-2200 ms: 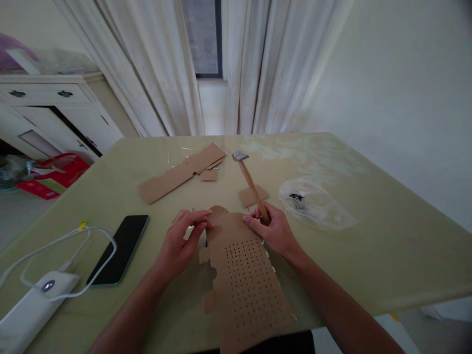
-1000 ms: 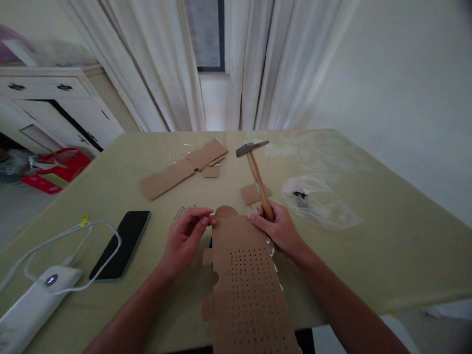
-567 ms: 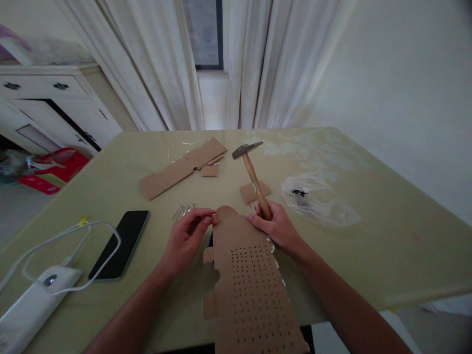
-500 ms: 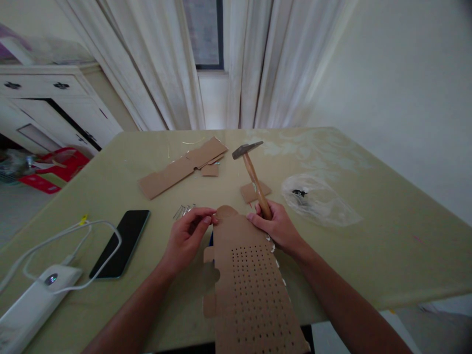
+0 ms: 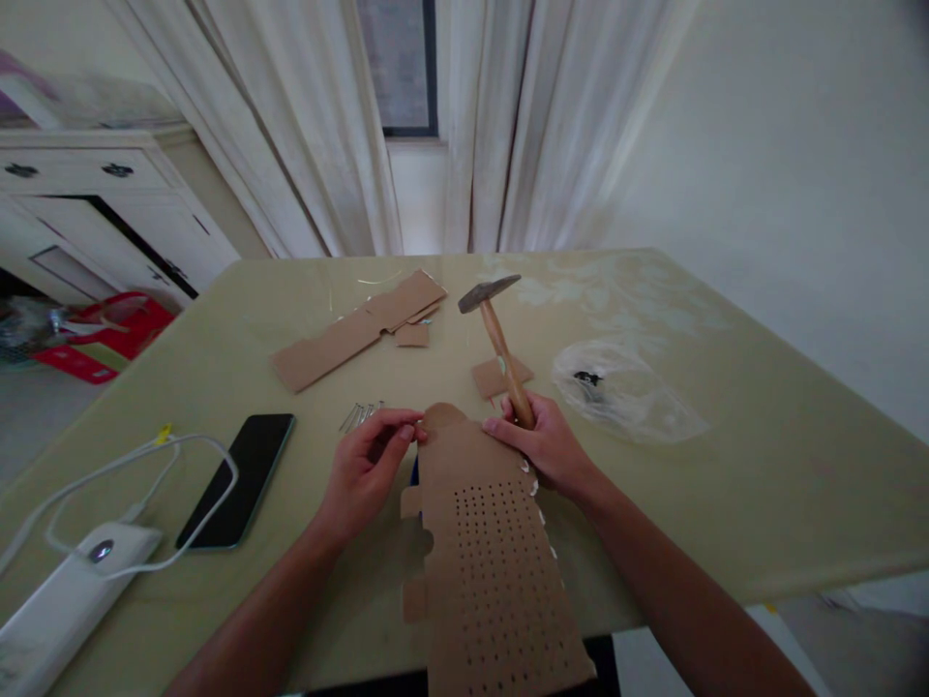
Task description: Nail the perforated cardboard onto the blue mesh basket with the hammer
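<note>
A long piece of brown cardboard runs from the middle of the table toward me, with rows of small punched holes and torn edges. My left hand is closed, its thumb and fingers pinched at the cardboard's far left corner. My right hand grips the wooden handle of a hammer, whose metal head points up and away. The right thumb rests on the far right part of the cardboard. Something blue peeks out under its left edge. Several nails lie just beyond my left hand.
A black phone, a white power strip and a white cable lie on the left. Farther back are a folded cardboard strip and a small cardboard square. A clear plastic bag with dark bits lies right.
The near end of the punched cardboard has shifted slightly, its right corner a little to the left and up. Both hands keep their hold, almost still.
</note>
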`<state>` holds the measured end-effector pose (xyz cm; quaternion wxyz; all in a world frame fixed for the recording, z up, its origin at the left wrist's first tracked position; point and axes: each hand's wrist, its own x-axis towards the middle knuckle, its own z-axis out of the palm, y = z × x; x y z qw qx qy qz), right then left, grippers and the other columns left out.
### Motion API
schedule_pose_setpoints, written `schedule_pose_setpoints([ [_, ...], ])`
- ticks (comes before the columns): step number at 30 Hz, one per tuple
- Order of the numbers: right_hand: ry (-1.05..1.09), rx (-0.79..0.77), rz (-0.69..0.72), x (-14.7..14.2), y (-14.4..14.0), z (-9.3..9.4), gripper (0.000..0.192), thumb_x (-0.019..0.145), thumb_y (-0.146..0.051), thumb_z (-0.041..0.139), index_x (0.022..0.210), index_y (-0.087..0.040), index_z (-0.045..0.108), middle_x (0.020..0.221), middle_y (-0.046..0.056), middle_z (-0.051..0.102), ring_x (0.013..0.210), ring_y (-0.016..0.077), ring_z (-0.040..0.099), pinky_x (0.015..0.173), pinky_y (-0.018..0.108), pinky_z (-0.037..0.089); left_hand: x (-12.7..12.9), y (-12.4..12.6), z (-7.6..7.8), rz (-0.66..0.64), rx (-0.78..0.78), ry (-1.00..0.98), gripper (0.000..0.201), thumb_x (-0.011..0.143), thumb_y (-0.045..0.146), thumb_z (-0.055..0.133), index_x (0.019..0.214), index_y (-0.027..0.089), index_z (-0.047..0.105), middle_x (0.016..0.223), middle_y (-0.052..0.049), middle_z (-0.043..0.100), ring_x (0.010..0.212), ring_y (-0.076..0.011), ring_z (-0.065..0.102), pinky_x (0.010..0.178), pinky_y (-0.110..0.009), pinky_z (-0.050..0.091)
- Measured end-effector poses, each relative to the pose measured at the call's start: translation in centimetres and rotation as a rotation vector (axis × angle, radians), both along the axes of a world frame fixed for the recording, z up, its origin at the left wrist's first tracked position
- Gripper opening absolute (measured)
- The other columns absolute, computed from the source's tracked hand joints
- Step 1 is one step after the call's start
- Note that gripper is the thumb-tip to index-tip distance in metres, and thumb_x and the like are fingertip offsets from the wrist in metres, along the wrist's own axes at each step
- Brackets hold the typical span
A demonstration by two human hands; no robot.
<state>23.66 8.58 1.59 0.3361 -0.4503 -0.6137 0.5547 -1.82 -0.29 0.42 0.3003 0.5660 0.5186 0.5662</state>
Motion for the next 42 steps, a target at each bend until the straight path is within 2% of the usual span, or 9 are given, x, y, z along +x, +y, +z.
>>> schedule_pose_setpoints([
  [8,0.04,-0.052,0.017,-0.18,-0.14,-0.34,0.051,0.074,-0.054,0.093,0.082,-0.024,0.053,0.071,-0.007,0.048,0.063,0.0124,0.041,0.057,0.029,0.033,0.14,-0.09,0.28,0.014,-0.009,0.0,0.02,0.105,0.039,0.071,0.113,0.023,0.081,0.09,-0.004,0.083,0.085,-0.018,0.081,0.079,-0.029,0.066],
  [21,0.045,-0.079,0.008,-0.37,-0.41,0.11,0.054,0.07,-0.057,0.096,0.082,-0.025,0.055,0.071,-0.006,0.051,0.064,0.0135,0.042,0.057,0.029,0.034,0.12,-0.12,0.43,0.034,-0.031,0.002,0.026,0.104,0.044,0.072,0.112,0.021,0.081,0.091,-0.006,0.083,0.085,-0.02,0.081,0.08,-0.032,0.067],
  [34,0.044,-0.093,-0.008,-0.46,-0.34,0.18,0.054,0.068,-0.057,0.096,0.081,-0.024,0.054,0.07,-0.006,0.05,0.063,0.0132,0.042,0.056,0.029,0.033,0.12,-0.18,0.53,0.042,-0.007,-0.025,0.016,0.104,0.033,0.072,0.113,0.023,0.08,0.09,-0.003,0.083,0.084,-0.0155,0.08,0.079,-0.025,0.065],
  [42,0.082,-0.143,-0.022,-0.51,-0.39,0.28,0.055,0.065,-0.057,0.097,0.08,-0.024,0.055,0.07,-0.006,0.049,0.063,0.0131,0.043,0.056,0.028,0.033,0.26,-0.33,0.78,0.092,-0.006,-0.044,0.018,0.104,0.035,0.073,0.115,0.022,0.08,0.091,-0.003,0.082,0.084,-0.0164,0.079,0.079,-0.027,0.065],
])
